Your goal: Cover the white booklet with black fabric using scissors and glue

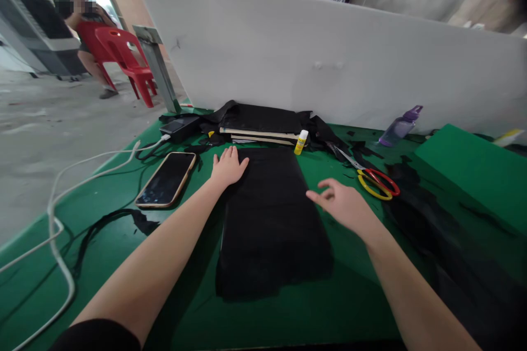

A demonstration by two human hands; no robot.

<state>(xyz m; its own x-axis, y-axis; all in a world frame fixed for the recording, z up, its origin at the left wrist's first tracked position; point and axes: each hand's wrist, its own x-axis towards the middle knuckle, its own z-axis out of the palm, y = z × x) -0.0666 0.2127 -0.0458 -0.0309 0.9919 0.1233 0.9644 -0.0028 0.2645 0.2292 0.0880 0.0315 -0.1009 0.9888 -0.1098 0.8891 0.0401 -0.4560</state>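
Observation:
A flat piece of black fabric (275, 225) lies on the green table in front of me, longer than it is wide, with a ragged near edge. My left hand (230, 166) rests on its far left corner, fingers stretched out and holding nothing. Beside the right edge of the fabric is my right hand (340, 203), its fingers apart and slightly curled, with nothing in them. A yellow glue stick (301, 142) with a white cap stands at the fabric's far end. To the right lie scissors (376, 182) with red and yellow handles.
Behind the fabric, books (263, 134) lie under black cloth against a white partition (329, 60). A phone (167, 180), a power bank (180, 128) and white cables (53, 219) are at left. A purple bottle (400, 127) and a green box (477, 175) stand right. A person sits far left.

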